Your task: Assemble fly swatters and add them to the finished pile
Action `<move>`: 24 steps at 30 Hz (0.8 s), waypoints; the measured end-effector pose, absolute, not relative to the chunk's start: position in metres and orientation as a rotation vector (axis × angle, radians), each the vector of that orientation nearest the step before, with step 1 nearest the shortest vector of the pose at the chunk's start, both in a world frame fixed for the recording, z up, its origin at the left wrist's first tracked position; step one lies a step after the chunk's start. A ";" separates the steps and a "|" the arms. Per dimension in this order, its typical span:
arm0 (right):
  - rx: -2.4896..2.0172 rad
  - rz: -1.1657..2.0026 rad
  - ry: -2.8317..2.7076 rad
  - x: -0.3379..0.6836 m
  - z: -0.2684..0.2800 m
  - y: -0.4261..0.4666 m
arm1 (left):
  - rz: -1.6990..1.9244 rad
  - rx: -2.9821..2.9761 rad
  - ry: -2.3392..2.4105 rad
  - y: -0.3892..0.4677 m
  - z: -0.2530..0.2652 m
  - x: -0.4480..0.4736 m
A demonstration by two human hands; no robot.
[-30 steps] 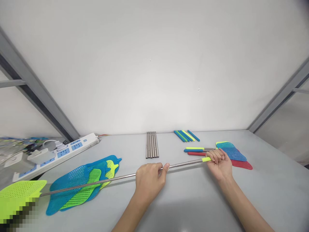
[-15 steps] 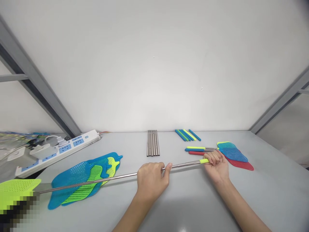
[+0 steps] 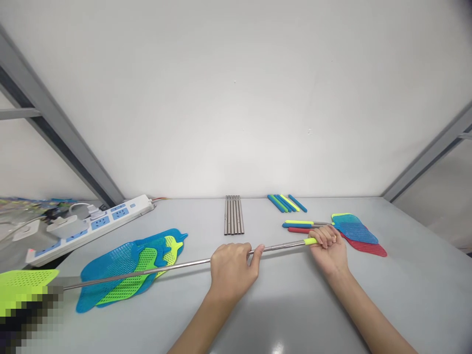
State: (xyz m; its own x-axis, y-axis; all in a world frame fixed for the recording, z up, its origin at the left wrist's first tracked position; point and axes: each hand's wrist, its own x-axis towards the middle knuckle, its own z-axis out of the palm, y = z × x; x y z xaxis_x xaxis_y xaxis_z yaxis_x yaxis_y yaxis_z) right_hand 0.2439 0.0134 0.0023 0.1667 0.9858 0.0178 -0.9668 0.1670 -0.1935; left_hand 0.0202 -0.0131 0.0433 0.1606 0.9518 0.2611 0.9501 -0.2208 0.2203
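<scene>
An extended telescopic fly swatter (image 3: 184, 265) lies across the view, its metal rod running from lower left to right. My left hand (image 3: 233, 269) is wrapped round the middle of the rod, thumb along its right side. My right hand (image 3: 329, 248) has its fingers curled, palm up, round the yellow-green handle (image 3: 310, 241), whose far end is hidden by the fingers. At the left edge is a yellow-green swatter head (image 3: 27, 287), partly pixelated. Behind the rod lie loose swatter heads in blue (image 3: 110, 260), green (image 3: 138, 275) and yellow (image 3: 171, 253), overlapping on the table.
Several metal rods (image 3: 234, 215) lie side by side near the wall, with coloured handles (image 3: 287, 203) to their right. Folded swatters with blue (image 3: 356, 230) and red (image 3: 368, 247) heads lie beyond my right hand. A power strip (image 3: 110, 221) with plugs stands at back left on the grey table (image 3: 416, 290).
The view has shifted slightly. Both hands keep their hold on the swatter, which stays at almost the same length and angle.
</scene>
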 end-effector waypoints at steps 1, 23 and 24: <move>-0.153 1.403 -0.156 0.244 0.002 0.014 | 0.563 2.394 1.951 -0.013 0.043 0.020; -0.122 1.445 -0.076 0.231 0.004 0.007 | 0.572 2.465 1.929 -0.017 0.044 0.025; -0.119 1.458 -0.063 0.228 0.004 0.007 | 0.557 2.462 1.930 -0.017 0.043 0.026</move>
State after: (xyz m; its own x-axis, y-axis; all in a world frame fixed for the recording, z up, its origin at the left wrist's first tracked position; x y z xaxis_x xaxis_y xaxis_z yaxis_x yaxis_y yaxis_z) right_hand 0.2284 0.0071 0.0039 0.1123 0.9933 -0.0289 -0.9870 0.1081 -0.1191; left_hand 0.0262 -0.0173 0.0432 0.2012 0.9347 0.2932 0.9472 -0.2619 0.1850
